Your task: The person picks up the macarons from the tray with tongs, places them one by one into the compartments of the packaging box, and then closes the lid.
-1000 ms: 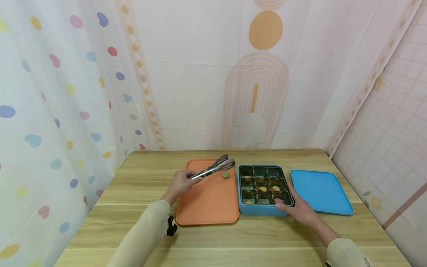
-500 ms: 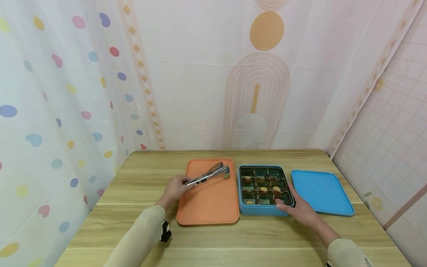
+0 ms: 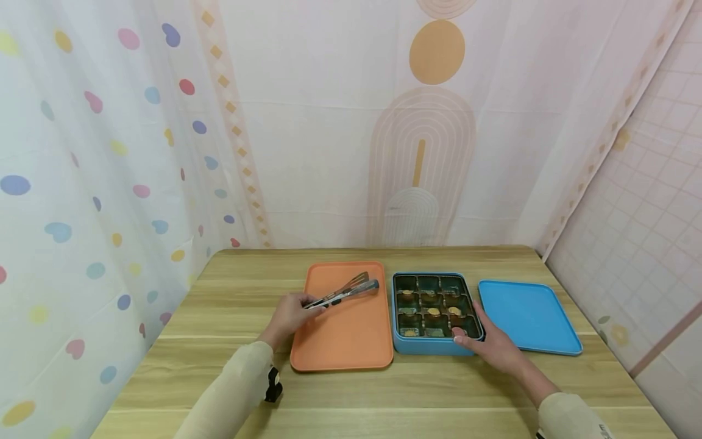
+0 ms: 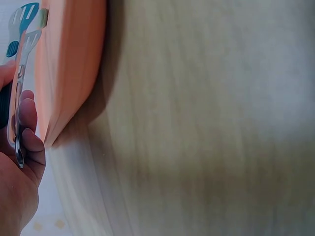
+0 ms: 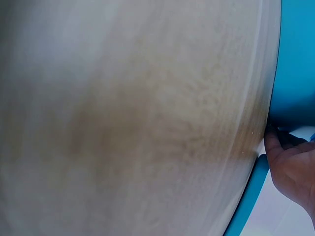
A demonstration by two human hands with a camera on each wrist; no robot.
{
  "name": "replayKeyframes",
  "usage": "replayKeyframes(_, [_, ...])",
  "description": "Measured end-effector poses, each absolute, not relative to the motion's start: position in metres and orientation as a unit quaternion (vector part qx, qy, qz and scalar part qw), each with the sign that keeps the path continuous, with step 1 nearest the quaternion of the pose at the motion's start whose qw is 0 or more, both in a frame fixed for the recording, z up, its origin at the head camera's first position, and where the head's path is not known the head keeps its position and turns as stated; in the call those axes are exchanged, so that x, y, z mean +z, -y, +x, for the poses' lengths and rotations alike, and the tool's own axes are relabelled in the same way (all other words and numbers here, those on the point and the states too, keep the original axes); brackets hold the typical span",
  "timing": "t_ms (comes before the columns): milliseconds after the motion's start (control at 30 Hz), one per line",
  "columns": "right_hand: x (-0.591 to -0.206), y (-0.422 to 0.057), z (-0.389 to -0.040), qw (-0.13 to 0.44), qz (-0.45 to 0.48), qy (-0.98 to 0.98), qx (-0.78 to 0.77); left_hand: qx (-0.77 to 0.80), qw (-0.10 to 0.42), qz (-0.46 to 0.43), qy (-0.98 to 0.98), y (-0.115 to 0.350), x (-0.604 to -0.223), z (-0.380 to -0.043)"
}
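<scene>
My left hand (image 3: 289,317) holds metal tongs (image 3: 342,295) by their handles, low over the orange tray (image 3: 345,341). In the left wrist view, a small green round piece (image 4: 44,18) shows beside the tongs' slotted heads; in the head view the heads cover it. Whether they touch it I cannot tell. My right hand (image 3: 496,349) grips the near right corner of a blue box (image 3: 422,347), thumb at the front rim and fingers along the right side. A dark divided insert (image 3: 421,316) fills the box, with small yellowish and reddish pieces in several compartments.
A flat blue lid (image 3: 529,317) lies right of the box on the wooden table (image 3: 351,402). Box and tray stand side by side with a narrow gap. A patterned curtain (image 3: 318,152) hangs behind the table.
My left hand has lowered the tongs a little and drawn them left, bringing their heads down over the green piece, which the head view showed earlier. My right hand stays on the box.
</scene>
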State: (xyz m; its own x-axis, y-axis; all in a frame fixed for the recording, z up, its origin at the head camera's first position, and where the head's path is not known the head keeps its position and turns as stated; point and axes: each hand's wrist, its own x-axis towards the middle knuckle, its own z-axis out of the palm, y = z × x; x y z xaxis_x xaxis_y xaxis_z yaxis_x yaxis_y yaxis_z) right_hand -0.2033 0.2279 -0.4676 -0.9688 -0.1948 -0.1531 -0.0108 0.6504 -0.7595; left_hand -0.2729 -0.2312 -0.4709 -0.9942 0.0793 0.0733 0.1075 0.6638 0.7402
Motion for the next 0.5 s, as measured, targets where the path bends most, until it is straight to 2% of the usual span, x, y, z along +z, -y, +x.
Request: replayKeyframes(500, [-0.4669, -0.2281, -0.2031, 0.113, -0.054, -0.902, -0.413, -0.398, 0.018, -0.052, 0.916, 0.2298, -0.4707, -0.2708])
